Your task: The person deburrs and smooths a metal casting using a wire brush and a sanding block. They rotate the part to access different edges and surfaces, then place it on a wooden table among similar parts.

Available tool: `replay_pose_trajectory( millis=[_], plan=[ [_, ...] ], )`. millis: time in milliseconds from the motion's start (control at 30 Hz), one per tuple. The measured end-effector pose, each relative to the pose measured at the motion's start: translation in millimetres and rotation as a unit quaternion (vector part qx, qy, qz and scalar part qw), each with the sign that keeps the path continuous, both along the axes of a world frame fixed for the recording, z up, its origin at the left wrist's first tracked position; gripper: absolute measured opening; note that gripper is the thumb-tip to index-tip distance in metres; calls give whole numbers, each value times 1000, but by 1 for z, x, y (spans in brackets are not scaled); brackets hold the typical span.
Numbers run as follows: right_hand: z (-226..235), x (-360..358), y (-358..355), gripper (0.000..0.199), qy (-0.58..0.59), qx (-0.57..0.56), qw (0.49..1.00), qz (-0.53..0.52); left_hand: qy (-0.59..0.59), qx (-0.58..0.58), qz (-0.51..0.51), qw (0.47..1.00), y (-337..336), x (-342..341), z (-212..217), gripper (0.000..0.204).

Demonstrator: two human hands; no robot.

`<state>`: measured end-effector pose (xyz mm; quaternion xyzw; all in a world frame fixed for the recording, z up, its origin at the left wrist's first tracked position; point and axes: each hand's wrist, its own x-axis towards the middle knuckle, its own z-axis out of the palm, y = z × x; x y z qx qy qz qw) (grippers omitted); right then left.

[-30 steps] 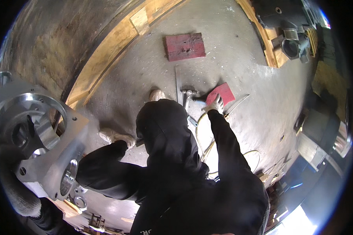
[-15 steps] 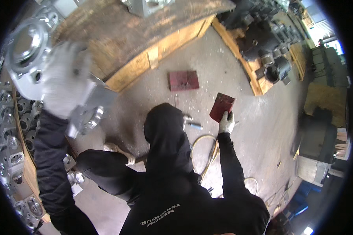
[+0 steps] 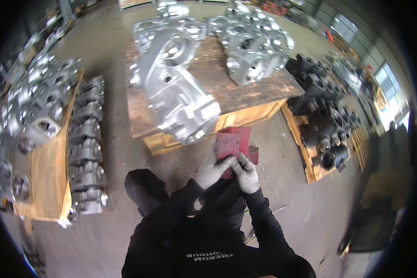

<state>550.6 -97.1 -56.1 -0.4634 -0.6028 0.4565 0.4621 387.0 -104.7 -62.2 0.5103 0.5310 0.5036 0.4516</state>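
Note:
In front of my body both gloved hands are together on dark red abrasive pads. My left hand (image 3: 213, 172) grips the lower part of a worn, greyish-red abrasive pad (image 3: 228, 144). Its fingers meet those of my right hand (image 3: 246, 173), which is closed at the pads' lower edge. Behind the worn pad a brighter red pad layer (image 3: 245, 134) sticks out; whether it is a separate piece or a fold I cannot tell. Another dark red piece (image 3: 253, 155) shows just right of the pads. Beyond my hands a silver metal casting (image 3: 185, 104) stands on the wooden-topped bench.
The wooden bench (image 3: 213, 92) also carries more silver castings (image 3: 257, 41). Left are a pallet (image 3: 48, 185) of silver parts and a row of castings (image 3: 88, 148). At the right, black cylindrical parts (image 3: 326, 125) stand on a wooden pallet (image 3: 297, 143).
My left hand has come away from the silver casting at the left and joined my right hand at the red pads. The view has tilted up, showing more of the bench.

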Motion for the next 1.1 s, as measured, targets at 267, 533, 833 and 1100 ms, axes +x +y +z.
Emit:
replay_pose_trajectory(
  millis=[267,533,833,1100],
  plan=[
    [-10,-17,15,73,5,-132,987,86,-296,-51,61,952,-47,-50,-47,55],
    [-49,-91,-31,63,-120,121,985,15,-365,-91,101,921,-40,-26,-65,66],
    [-2,-56,-6,85,-206,104,956,179,-249,-141,-28,958,-46,-69,14,63],
    [17,-41,62,45,-461,513,715,110,407,315,168,841,35,-106,124,28]
  ],
)
